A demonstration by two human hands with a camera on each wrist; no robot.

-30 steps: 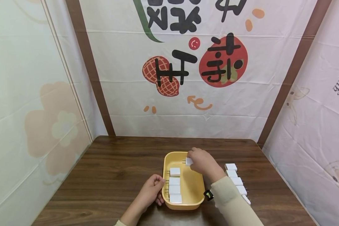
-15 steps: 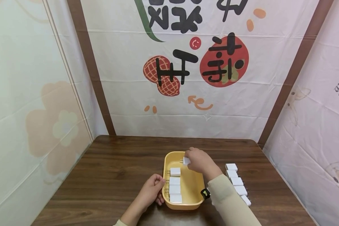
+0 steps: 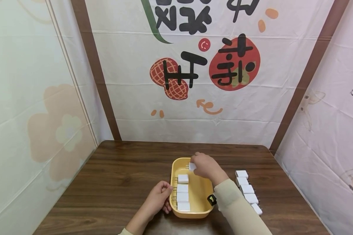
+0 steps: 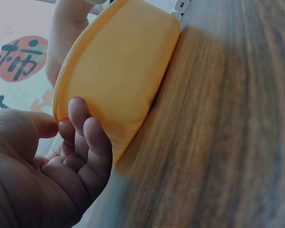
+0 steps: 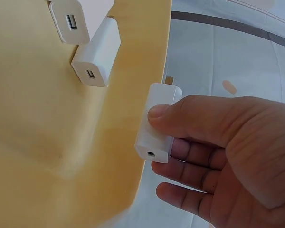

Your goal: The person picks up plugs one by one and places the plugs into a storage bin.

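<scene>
My right hand (image 3: 206,165) pinches a white USB charger (image 5: 151,137) between thumb and fingers, above the far end of the yellow tray (image 3: 199,195). The charger's prongs point left in the head view, and its USB port shows in the right wrist view. Along the tray's left wall lie several white chargers (image 3: 182,188) in a column, prongs toward that wall. With thumb and index finger, my left hand (image 3: 158,197) pinches the tray's left rim; in the left wrist view its other fingers curl beside the outer wall.
On the brown wooden table (image 3: 120,182), several more white chargers (image 3: 246,189) lie in a slanting line right of the tray. My right forearm passes between them and the tray. Printed cloth (image 3: 188,124) stands behind the table and at both sides.
The right hand has moved slightly left over the tray with the charger in its grip. The left hand stays at the rim.
</scene>
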